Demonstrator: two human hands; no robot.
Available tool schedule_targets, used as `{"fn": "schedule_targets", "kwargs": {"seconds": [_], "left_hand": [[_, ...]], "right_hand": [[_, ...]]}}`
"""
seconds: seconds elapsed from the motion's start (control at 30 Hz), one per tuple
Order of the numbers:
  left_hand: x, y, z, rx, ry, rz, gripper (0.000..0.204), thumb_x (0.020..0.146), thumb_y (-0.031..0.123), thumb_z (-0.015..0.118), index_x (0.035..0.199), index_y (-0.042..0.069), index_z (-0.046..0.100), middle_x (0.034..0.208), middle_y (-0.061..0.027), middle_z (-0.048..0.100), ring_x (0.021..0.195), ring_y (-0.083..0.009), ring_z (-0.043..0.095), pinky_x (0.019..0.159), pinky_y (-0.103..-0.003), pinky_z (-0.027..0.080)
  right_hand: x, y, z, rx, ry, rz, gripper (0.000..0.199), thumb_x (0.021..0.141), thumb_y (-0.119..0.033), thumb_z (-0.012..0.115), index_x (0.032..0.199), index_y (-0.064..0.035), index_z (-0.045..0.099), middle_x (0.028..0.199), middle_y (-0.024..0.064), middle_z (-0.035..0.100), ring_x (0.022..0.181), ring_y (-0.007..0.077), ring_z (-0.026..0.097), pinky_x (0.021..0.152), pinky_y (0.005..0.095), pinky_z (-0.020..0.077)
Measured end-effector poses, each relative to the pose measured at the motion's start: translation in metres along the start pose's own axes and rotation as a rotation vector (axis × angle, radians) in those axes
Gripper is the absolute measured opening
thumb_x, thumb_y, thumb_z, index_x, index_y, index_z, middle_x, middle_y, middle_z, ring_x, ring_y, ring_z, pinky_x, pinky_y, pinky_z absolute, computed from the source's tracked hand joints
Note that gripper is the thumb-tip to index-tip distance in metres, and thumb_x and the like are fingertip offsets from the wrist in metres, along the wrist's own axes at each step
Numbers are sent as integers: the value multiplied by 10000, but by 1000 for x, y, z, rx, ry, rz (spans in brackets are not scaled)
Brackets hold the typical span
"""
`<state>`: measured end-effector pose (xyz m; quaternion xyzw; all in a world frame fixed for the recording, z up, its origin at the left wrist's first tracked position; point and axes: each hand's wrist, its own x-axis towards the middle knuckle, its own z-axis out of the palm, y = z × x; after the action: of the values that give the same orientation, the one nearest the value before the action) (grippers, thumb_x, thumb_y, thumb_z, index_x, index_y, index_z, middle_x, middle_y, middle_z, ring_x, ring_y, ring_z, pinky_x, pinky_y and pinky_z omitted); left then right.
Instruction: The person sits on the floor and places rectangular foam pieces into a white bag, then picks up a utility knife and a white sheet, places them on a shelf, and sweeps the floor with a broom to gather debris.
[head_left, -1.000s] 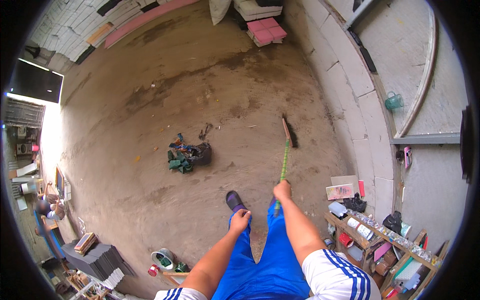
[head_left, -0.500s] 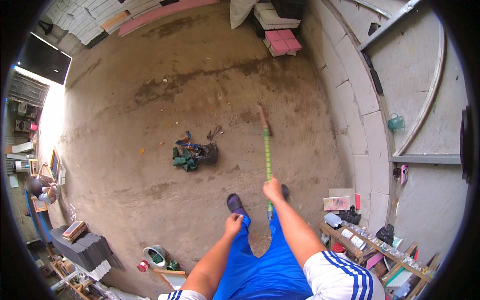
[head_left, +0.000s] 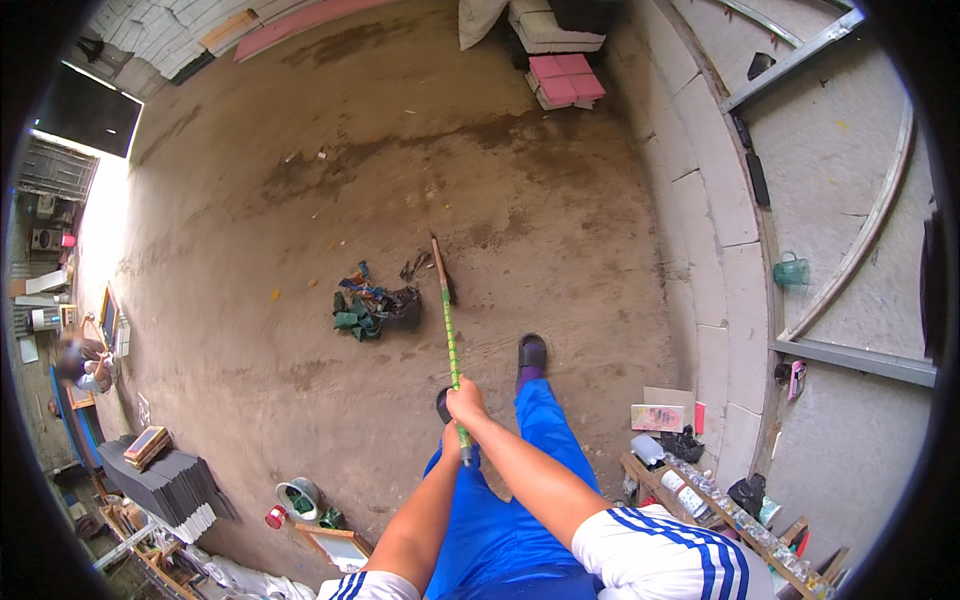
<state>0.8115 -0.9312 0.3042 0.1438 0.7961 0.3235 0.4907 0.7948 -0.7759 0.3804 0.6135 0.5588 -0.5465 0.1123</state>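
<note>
A broom (head_left: 448,325) with a green-and-yellow striped handle slants away from me, its narrow brown head (head_left: 441,262) low over the floor. My right hand (head_left: 465,401) is wrapped around the handle. Just below it, close to the handle's near end, my left hand (head_left: 452,438) is closed on the handle too, its fingers partly hidden. To the left of the broom head lies a heap of rubbish (head_left: 375,308), made up of black plastic, green scraps and some blue and brown bits. Dark shreds (head_left: 412,268) lie between heap and broom.
A low wooden rack (head_left: 700,505) with bottles stands at right, along a block wall (head_left: 710,285). Lower left are a white bucket (head_left: 300,497), a wooden frame (head_left: 340,545) and stacked dark sheets (head_left: 170,482). Another person (head_left: 88,365) sits far left. Pink bundles (head_left: 565,82) lie at the back.
The broom has swung left, from the right-hand floor to beside the rubbish heap. My left hand, apart from it before, has come onto the handle. My right foot has stepped forward.
</note>
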Motion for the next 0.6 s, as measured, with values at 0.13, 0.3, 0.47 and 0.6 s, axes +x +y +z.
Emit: {"fn": "schedule_targets", "kwargs": {"seconds": [0.13,0.3,0.47,0.6], "left_hand": [[18,47,22,-85,-66,-237,305,967,264,640,1061,-24,678,867,-96,711,712,-172,649,660,-346,528],[27,91,41,-75,-91,-244,362,952,311,661,1084,-24,692,876,-114,738,684,-163,660,657,-328,527],[33,102,62,-86,-78,-285,371,955,309,657,1106,-29,687,875,-117,738,693,-168,667,661,-330,531],[43,118,82,-96,-56,-318,364,955,304,654,1103,-27,690,869,-115,737,690,-169,663,662,-333,534]], "right_hand": [[12,34,-79,-41,142,-91,427,891,-136,625,1286,17,577,998,286,694,963,463,676,813,528,544],[110,81,-200,-144,399,87,358,888,-107,559,1213,45,573,1072,319,673,1049,470,651,891,554,519],[192,34,-237,-182,295,126,336,896,-85,558,1184,89,560,1090,312,675,1044,470,658,886,540,532],[174,-18,-176,-206,228,66,441,956,-85,474,1340,129,432,1110,318,673,1069,459,663,912,524,546]]}}
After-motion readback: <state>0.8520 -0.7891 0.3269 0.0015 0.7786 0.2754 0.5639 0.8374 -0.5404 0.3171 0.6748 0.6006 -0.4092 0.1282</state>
